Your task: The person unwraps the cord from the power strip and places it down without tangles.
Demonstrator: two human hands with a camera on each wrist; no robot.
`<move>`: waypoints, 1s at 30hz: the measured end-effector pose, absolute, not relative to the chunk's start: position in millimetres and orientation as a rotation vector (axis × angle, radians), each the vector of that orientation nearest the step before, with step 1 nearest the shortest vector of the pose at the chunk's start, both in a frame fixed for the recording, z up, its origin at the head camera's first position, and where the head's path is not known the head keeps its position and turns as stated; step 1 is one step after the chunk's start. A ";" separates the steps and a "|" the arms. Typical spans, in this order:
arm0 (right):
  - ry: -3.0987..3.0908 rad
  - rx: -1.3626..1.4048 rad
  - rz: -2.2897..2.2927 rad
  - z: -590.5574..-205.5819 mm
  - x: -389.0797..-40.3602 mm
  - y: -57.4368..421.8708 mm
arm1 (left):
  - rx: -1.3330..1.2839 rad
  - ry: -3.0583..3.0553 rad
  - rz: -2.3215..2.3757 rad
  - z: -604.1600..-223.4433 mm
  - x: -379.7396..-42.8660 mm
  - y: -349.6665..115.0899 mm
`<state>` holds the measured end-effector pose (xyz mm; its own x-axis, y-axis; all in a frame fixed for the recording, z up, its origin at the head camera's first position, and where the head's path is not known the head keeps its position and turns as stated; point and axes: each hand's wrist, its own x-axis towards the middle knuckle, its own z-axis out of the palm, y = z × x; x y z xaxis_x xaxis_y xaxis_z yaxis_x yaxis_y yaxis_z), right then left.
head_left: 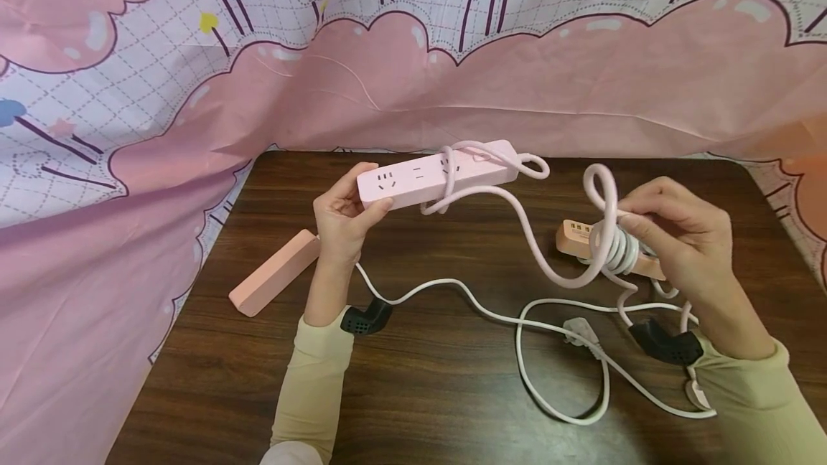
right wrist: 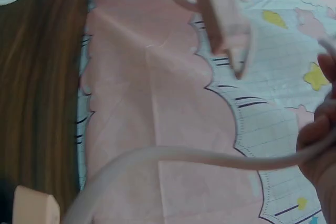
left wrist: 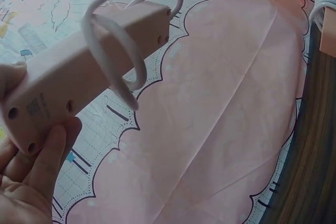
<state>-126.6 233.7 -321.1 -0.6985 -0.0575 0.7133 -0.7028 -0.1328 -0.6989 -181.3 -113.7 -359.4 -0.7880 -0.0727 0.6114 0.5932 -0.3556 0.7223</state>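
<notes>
Coiled cord (head_left: 625,251) hides middle of orange power strip (head_left: 570,239), right. Label (left wrist: 38,106) on pink power strip (head_left: 410,179) too blurred to read in left wrist view. Pink power strip long, boxy, sockets showing, pink cord (head_left: 568,283) looped round right half; held above surface (head_left: 452,407), far middle. Left hand (head_left: 344,219) grips its left end; right hand (head_left: 688,235) pinches pink cord.

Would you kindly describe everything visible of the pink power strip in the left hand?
The pink power strip is a long, plastic-looking box with dark socket slots on one face and recessed holes on the opposite one. Raised above the table, it slants slightly; the left hand grips one end, and its own cord loops loosely around the other half.
</notes>
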 end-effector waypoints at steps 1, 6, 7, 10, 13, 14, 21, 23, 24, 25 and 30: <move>-1.736 0.906 1.852 -323.7 -126.5 233.1 | -0.670 -1.457 -2.177 -359.1 -181.4 -113.8; -1.946 1.073 1.627 -332.3 -129.8 227.4 | -0.634 -1.426 -2.176 -356.2 -180.5 -114.9; -1.990 1.079 1.570 -333.3 -130.5 226.2 | -0.633 -1.420 -2.177 -355.6 -180.1 -115.1; -2.102 1.062 1.439 -339.6 -134.4 226.0 | -0.633 -1.409 -2.176 -354.3 -179.1 -116.0; -2.224 1.015 1.314 -350.0 -140.5 230.9 | -0.625 -1.393 -2.181 -353.4 -178.6 -117.4; -2.273 0.990 1.275 -354.2 -142.7 233.4 | -0.622 -1.385 -2.184 -353.1 -178.4 -117.9; -2.537 0.958 0.950 -383.1 -153.2 248.8 | -0.601 -1.364 -2.179 -350.8 -177.7 -121.1; -2.573 0.990 0.890 -391.2 -154.7 250.6 | -0.592 -1.354 -2.178 -350.2 -177.9 -121.8; -2.591 1.007 0.874 -394.6 -155.2 250.9 | -0.587 -1.349 -2.178 -350.0 -177.9 -122.2; -2.607 1.016 0.859 -397.7 -155.3 251.0 | -0.584 -1.343 -2.180 -349.8 -178.0 -122.5; -2.661 0.984 0.894 -406.7 -154.5 247.6 | -0.584 -1.323 -2.188 -348.7 -177.7 -124.3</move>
